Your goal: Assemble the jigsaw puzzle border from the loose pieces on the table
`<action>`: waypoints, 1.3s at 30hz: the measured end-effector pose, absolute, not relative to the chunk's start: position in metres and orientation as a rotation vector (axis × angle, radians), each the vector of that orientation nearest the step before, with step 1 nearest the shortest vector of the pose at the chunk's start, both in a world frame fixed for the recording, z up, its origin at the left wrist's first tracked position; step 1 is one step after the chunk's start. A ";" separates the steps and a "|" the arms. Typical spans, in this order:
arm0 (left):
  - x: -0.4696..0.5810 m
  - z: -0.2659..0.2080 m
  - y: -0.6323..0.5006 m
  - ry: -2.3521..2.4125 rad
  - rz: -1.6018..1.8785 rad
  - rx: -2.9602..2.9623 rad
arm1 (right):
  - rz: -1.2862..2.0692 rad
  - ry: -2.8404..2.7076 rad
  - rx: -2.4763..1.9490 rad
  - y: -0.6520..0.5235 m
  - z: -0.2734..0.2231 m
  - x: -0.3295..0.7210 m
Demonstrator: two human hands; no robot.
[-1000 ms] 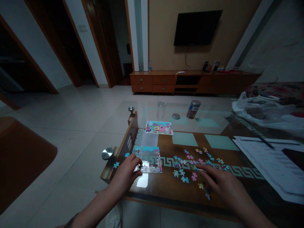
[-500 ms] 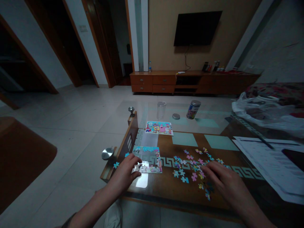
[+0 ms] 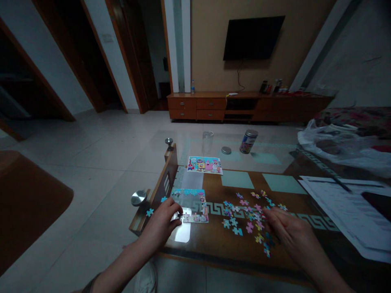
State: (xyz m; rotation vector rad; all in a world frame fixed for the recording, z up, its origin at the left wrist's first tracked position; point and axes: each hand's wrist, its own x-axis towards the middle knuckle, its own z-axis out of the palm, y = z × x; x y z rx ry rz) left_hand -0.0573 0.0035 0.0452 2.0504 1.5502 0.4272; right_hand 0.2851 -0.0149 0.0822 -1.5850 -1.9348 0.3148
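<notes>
My left hand (image 3: 166, 215) is at the lower left corner of a partly joined jigsaw puzzle (image 3: 203, 203). Its thumb and fingers are closed around a puzzle piece at the bottom edge, mostly hidden by the fingertips. The puzzle shows a blue top row, a right side and a bottom row joined, with its middle bare. My right hand (image 3: 285, 226) rests at the right side of a spread of loose puzzle pieces (image 3: 249, 227), fingers pressed together; whatever is between them is hidden. Beyond the puzzle lies a colourful cartoon picture card (image 3: 205, 165).
Two blue pieces, one a puzzle piece (image 3: 149, 212), lie by the table's left edge. At the back stand a clear jar (image 3: 207, 140), a metal lid (image 3: 226, 150) and a printed can (image 3: 248, 141). Papers (image 3: 351, 211), a phone (image 3: 378, 207) and a plastic bag (image 3: 332, 142) occupy the right.
My left thumb and fingers have drawn closer together at the puzzle's lower left corner. My right hand's fingers have closed and shifted slightly right among the loose pieces.
</notes>
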 end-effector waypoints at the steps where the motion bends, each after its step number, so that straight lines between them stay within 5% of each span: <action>1: -0.058 0.045 0.004 1.547 0.426 2.051 | 0.322 -1.925 -1.605 -0.015 0.081 0.286; 39: -0.060 0.046 0.005 1.505 0.411 2.061 | 0.305 -1.683 -1.722 -0.016 0.083 0.287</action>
